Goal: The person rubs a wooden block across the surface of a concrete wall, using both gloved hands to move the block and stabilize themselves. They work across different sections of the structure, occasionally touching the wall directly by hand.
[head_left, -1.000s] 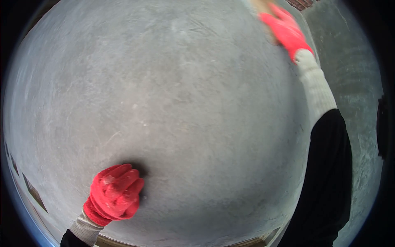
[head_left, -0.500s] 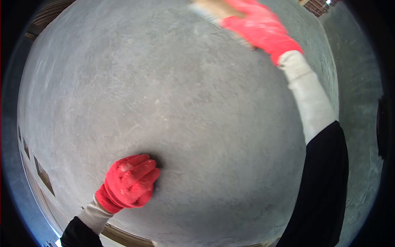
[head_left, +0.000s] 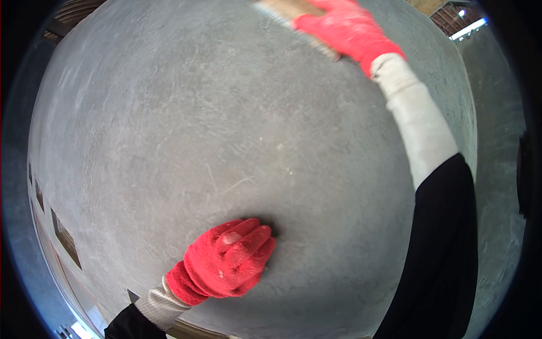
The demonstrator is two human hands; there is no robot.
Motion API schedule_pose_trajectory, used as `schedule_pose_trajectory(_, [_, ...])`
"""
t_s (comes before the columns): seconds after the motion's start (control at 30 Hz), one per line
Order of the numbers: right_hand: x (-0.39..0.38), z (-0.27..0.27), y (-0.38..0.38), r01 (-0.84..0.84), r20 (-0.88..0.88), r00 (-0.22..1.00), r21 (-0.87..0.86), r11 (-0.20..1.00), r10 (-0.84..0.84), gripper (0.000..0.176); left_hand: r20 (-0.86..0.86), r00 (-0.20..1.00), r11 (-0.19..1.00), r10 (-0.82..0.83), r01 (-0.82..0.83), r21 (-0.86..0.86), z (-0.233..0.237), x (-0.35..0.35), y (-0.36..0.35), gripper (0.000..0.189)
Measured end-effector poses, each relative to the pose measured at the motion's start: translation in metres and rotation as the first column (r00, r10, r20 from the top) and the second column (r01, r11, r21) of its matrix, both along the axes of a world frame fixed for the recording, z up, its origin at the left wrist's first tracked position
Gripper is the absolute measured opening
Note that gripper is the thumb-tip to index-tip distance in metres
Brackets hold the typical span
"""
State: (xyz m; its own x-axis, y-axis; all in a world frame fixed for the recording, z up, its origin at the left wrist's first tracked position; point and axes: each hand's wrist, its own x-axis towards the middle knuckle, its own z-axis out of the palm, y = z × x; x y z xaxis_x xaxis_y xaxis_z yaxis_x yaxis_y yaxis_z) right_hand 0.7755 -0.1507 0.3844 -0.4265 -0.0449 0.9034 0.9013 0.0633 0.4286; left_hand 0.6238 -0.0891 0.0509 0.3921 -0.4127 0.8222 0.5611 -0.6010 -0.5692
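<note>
A broad grey cement-like wall point(head_left: 226, 124) with faint scratches and streaks fills most of the view. At the top, my right hand point(head_left: 353, 31), in a red glove, grips a brush with a wooden back point(head_left: 291, 8). Its pale bristles face the wall along the lower left side. Motion blurs this hand slightly, and the top edge cuts off part of the brush. Lower down, my left hand point(head_left: 230, 260) is at the wall, also red-gloved, its fingers curled together. A dark shadow shows beside the fingertips. Whatever lies under that palm is hidden.
Several small rectangular openings point(head_left: 66, 238) run down the wall's left side. Another grey wall point(head_left: 497, 113) stands at the right, past a corner. Roof timbers point(head_left: 460, 20) and a bright light show at the upper right. Below my left wrist is a brownish strip point(head_left: 197, 330).
The view has shifted, so the wall marks and my left hand appear farther right. Against those marks, my right hand and the brush have moved left along the wall.
</note>
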Motion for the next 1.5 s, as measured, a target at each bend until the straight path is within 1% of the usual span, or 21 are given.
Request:
schedule_pose_trajectory(0.1, [0.082,0.061,0.013,-0.152,-0.169,0.965,0.262,0.953,0.2,0.079,0.022,0.999,0.999,-0.047,0.047,0.015,-0.001,0.0,0.004,0.045])
schedule_pose_trajectory(0.17, [0.126,0.075,-0.001,-0.126,-0.592,0.776,0.194,0.973,0.219,0.077,0.013,0.999,0.999,-0.046,0.046,0.014,-0.003,-0.002,0.008,0.044])
schedule_pose_trajectory(0.2, [0.113,0.062,-0.001,-0.121,-0.594,0.776,0.188,0.975,0.212,0.077,-0.007,0.999,0.999,-0.05,0.05,0.015,-0.003,-0.003,0.009,0.043])
schedule_pose_trajectory(0.27, [0.07,0.001,0.002,-0.324,-0.323,0.872,0.183,0.928,0.368,0.072,-0.023,0.998,0.998,-0.063,0.063,-0.01,-0.002,-0.002,0.007,0.043])
schedule_pose_trajectory(0.33, [0.037,-0.049,0.017,-0.26,0.236,0.944,0.092,0.961,0.232,0.067,-0.003,0.996,0.996,-0.091,0.091,-0.002,-0.002,-0.001,0.006,0.043])
schedule_pose_trajectory(0.43, [0.016,-0.102,0.005,-0.031,0.275,0.961,0.007,0.999,0.028,0.069,-0.032,0.996,0.997,-0.079,0.08,0.02,-0.003,-0.006,0.005,0.043])
schedule_pose_trajectory(0.5, [0.055,-0.062,0.012,-0.316,0.349,0.892,0.026,0.948,0.287,0.066,-0.041,0.998,0.998,-0.057,0.056,-0.027,0.006,-0.021,-0.006,0.043])
schedule_pose_trajectory(0.57, [0.097,-0.034,-0.015,-0.363,-0.327,0.888,-0.065,0.93,0.324,0.069,-0.001,1.0,0.996,-0.018,0.018,-0.087,0.019,-0.047,-0.017,0.041])
schedule_pose_trajectory(0.63, [0.151,0.012,-0.011,-0.027,-0.467,0.862,0.345,0.938,0.196,0.06,0.17,0.984,0.998,-0.057,0.055,0.019,0.026,-0.072,-0.014,0.031])
schedule_pose_trajectory(0.67, [0.162,0.015,-0.004,-0.024,-0.469,0.862,0.343,0.939,0.194,0.06,0.243,0.97,0.999,-0.017,0.023,-0.023,0.027,-0.083,-0.014,0.033])
schedule_pose_trajectory(0.73, [0.108,-0.037,-0.006,-0.331,-0.401,0.844,0.133,0.934,0.357,0.054,0.321,0.947,1.0,0.013,-0.011,-0.008,0.03,-0.097,0.0,0.035])
schedule_pose_trajectory(0.8, [0.048,-0.101,0.004,-0.149,0.204,0.974,0.241,0.959,0.1,0.065,0.337,0.941,0.999,0.003,0.012,-0.043,0.03,-0.098,0.013,0.034])
schedule_pose_trajectory(0.87, [0.009,-0.144,-0.007,0.031,0.119,0.992,0.012,0.999,-0.033,0.064,0.341,0.94,0.997,0.016,0.011,-0.077,0.036,-0.099,0.016,0.034])
schedule_pose_trajectory(0.97, [0.072,-0.1,-0.004,-0.103,0.215,0.973,0.098,0.99,0.08,0.064,0.372,0.927,0.999,0.042,-0.041,-0.01,0.05,-0.1,0.017,0.034])
schedule_pose_trajectory(1.03, [0.136,-0.072,-0.021,-0.313,-0.342,0.881,0.099,0.945,0.328,0.064,0.377,0.926,1.0,0.017,-0.009,-0.022,0.05,-0.107,0.024,0.033])
schedule_pose_trajectory(1.13, [0.237,-0.026,-0.023,0.1,-0.64,0.755,0.332,0.938,0.147,0.075,0.404,0.914,0.998,-0.032,0.05,-0.034,0.052,-0.108,0.03,0.033])
schedule_pose_trajectory(1.23, [0.119,-0.093,-0.024,-0.292,-0.439,0.852,0.056,0.955,0.286,0.056,0.332,0.943,1.0,0.002,0.001,-0.008,0.053,-0.103,0.027,0.035])
schedule_pose_trajectory(1.27, [0.103,-0.112,0.001,-0.074,0.144,0.99,0.442,0.894,0.011,0.047,0.33,0.944,1.0,0.003,0.0,-0.009,0.053,-0.103,0.029,0.035])
schedule_pose_trajectory(1.33, [0.029,-0.17,-0.006,-0.05,0.254,0.967,0.182,0.982,0.002,0.058,0.316,0.948,0.999,0.029,-0.041,0.032,0.053,-0.104,0.03,0.034])
schedule_pose_trajectory(1.43, [0.054,-0.157,-0.009,-0.172,0.163,0.973,0.029,0.985,0.165,0.063,0.311,0.95,0.999,0.036,-0.039,0.003,0.052,-0.103,0.026,0.033])
schedule_pose_trajectory(1.5, [0.108,-0.111,-0.007,-0.126,0.066,0.991,0.234,0.964,0.113,0.063,0.303,0.952,0.999,0.034,-0.04,0.014,0.052,-0.104,0.028,0.033])
